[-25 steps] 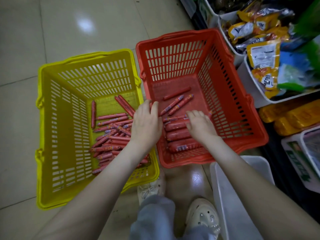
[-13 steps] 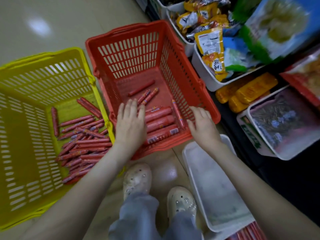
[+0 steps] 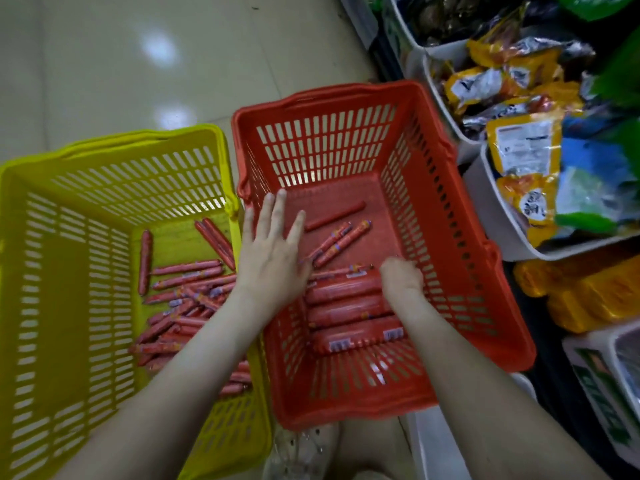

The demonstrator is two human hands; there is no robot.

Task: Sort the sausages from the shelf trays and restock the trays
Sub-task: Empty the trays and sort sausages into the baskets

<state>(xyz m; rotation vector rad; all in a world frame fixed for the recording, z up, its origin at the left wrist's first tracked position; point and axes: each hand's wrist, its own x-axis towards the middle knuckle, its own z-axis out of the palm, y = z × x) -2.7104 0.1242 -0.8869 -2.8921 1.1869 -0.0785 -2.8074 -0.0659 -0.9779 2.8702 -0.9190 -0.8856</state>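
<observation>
red fat sausages (image 3: 343,289) are laid left to right low in the red basket (image 3: 443,237), with the right hand (image 3: 401,280) bent down at their right ends (a hold cannot be told) and the left hand (image 3: 273,258) spread flat and empty by their left ends.

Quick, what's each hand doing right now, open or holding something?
Left hand: open, fingers spread, inside the red basket.
Right hand: fingers curled down at the thick sausages; blurred, so a grip cannot be told.
</observation>
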